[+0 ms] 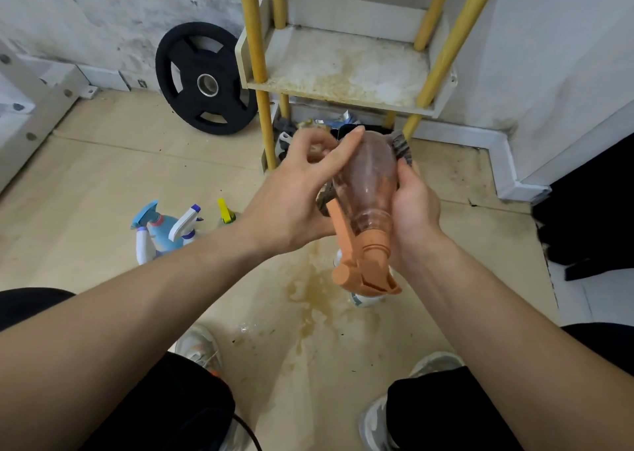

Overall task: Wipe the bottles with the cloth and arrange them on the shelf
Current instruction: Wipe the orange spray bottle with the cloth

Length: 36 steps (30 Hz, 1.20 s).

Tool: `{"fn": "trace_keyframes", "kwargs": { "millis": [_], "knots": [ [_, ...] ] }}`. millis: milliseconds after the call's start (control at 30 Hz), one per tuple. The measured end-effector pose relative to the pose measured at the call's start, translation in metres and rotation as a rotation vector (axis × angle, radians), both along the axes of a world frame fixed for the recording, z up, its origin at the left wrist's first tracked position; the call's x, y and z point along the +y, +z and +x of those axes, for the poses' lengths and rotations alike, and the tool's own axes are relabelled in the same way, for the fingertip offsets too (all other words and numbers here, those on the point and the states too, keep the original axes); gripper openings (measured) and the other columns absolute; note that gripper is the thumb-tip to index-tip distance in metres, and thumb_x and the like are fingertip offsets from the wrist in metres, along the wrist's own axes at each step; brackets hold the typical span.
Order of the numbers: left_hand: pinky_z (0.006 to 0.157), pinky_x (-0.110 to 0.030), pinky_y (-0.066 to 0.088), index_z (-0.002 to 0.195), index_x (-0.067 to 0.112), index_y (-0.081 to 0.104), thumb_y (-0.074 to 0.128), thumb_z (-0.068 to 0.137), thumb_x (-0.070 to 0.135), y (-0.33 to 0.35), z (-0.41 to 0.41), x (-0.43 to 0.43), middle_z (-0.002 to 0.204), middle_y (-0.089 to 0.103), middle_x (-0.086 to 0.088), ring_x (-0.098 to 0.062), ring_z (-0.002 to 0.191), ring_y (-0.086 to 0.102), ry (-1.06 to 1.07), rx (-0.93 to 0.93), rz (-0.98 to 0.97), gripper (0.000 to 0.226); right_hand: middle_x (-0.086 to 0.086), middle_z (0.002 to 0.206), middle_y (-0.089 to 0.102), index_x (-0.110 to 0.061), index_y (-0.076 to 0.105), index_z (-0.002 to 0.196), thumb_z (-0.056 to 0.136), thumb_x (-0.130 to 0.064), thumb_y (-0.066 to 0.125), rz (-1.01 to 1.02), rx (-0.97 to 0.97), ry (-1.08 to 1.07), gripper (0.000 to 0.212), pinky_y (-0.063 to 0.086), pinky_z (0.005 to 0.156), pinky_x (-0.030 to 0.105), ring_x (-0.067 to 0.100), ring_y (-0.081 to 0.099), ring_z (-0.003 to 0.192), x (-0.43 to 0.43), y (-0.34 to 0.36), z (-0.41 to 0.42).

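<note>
Beneath yellow-legged shelf point(343, 99), stained beige floor point(103, 183)

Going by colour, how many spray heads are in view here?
Orange spray head: 1, on the held clear bottle
Light blue spray head: 1
White spray head: 1
Yellow spray head: 1
Total: 4
Not counted: the white bottle on the floor behind the held one, as its head is hidden.
</note>
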<state>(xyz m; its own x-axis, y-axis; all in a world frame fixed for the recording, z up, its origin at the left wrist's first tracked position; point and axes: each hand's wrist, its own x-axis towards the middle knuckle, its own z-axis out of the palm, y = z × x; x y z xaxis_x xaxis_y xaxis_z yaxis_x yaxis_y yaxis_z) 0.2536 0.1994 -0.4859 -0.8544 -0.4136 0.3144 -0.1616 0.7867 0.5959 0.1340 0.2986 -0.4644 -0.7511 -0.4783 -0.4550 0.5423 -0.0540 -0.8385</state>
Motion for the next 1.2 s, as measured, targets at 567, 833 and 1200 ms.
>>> {"fn": "trace_keyframes", "kwargs": {
  "millis": [567,833,1200],
  "knots": [
    [0.115,-0.032,0.039,0.153,0.018,0.039,0.076,0.074,0.055,0.009,0.002,-0.004,0.154,0.031,-0.01,-0.014,0.143,0.037,-0.109,0.06,0.024,0.095,0.016,0.14,0.061,-0.002,0.047,0.147,0.109,-0.007,0.034,-0.296,0.165,0.326,0.04,0.054,0.097,0.028,0.021,0.064,0.123,0.004,-0.001,-0.002],
    [0.092,-0.044,0.053,0.138,0.027,0.024,0.085,0.061,0.054,0.007,0.01,-0.005,0.149,0.039,-0.005,-0.022,0.125,0.055,-0.019,0.084,0.113,0.102,0.011,0.158,0.043,-0.014,0.055,0.138,0.109,-0.004,0.033,-0.306,0.283,0.499,0.038,0.052,0.094,0.018,0.02,0.05,0.139,0.009,0.003,-0.003],
    [0.087,-0.023,0.051,0.13,0.032,0.041,0.084,0.052,0.069,0.011,0.009,-0.01,0.117,0.06,0.021,0.003,0.109,0.06,0.168,0.014,0.334,0.096,0.022,0.085,0.06,-0.022,0.075,0.089,0.066,-0.059,0.079,-0.272,0.37,0.489,0.043,0.042,0.065,0.048,0.04,0.051,0.074,0.016,0.01,-0.006]
  ]
}}
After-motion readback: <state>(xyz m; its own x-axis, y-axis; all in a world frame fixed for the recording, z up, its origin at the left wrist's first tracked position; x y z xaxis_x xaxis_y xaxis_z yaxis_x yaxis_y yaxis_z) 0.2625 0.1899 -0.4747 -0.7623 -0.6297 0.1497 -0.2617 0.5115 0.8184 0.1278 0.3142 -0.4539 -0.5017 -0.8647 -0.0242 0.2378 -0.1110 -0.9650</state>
